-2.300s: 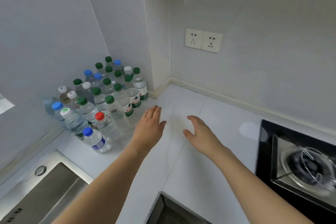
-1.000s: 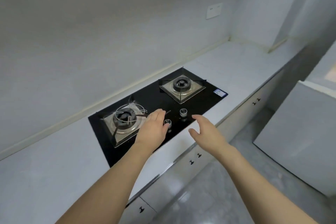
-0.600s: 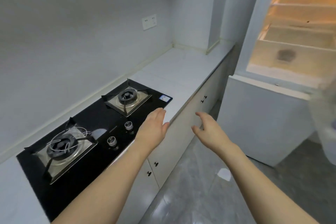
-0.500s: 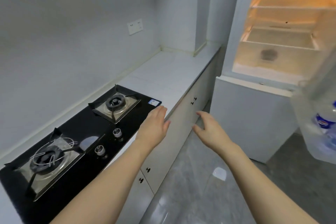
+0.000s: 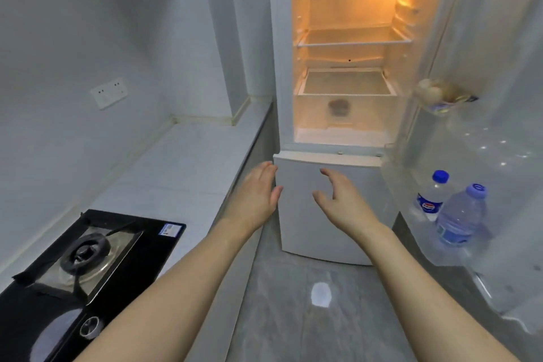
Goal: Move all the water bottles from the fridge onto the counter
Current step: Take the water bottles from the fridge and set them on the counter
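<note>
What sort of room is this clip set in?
Most likely a small home kitchen: a gas hob set into a white counter, beside an open fridge with two water bottles in its door shelf.

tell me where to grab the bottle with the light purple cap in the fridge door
Grip the bottle with the light purple cap around its ribbed upper body below the cap, coming from the left with the right hand: it stands upright in the door shelf, whose front wall covers its base.
</note>
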`<state>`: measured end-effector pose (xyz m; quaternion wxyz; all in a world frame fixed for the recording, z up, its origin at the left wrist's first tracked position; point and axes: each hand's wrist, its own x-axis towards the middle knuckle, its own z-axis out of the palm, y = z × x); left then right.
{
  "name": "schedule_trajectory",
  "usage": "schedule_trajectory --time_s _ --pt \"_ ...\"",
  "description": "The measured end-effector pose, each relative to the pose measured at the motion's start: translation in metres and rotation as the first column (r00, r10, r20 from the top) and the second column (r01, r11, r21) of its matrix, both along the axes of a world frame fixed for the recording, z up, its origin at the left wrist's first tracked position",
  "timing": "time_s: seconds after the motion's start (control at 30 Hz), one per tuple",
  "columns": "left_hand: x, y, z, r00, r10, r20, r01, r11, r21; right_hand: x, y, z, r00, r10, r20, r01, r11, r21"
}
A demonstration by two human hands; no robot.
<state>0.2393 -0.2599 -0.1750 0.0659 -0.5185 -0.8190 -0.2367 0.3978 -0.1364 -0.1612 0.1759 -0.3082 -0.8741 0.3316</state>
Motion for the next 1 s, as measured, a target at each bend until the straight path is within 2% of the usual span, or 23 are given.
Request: schedule_trajectory --time_s 0.1,0.47,0.73,0.87,1.0 --pt "-0.017 0.041 0.0 0.997 -0.07 -0.02 0.07 0.998 0.003 -0.007 0.028 0.003 0.998 -0.07 -0.01 0.07 0.997 0.01" --pt "-0.064 0.166 -0.008 0.967 -0.25 0.05 0.25 0.968 0.0 -0.021 0.114 0.007 0.959 -0.283 0.005 0.283 0.958 0.047" --pt "-0.021 0.247 -0.019 0.914 -0.397 0.082 0.4 0.916 -0.028 0.034 0.163 -0.001 0.899 -0.437 -0.012 0.437 0.896 0.081" --pt "0.014 0.288 -0.025 0.869 -0.482 0.109 0.49 0.87 -0.059 0.074 0.181 -0.012 0.842 -0.539 -0.021 0.536 0.83 0.155" --pt "0.046 0.312 -0.031 0.814 -0.567 0.124 0.577 0.814 -0.066 0.1 0.182 -0.025 0.753 -0.655 -0.069 0.657 0.739 0.152"
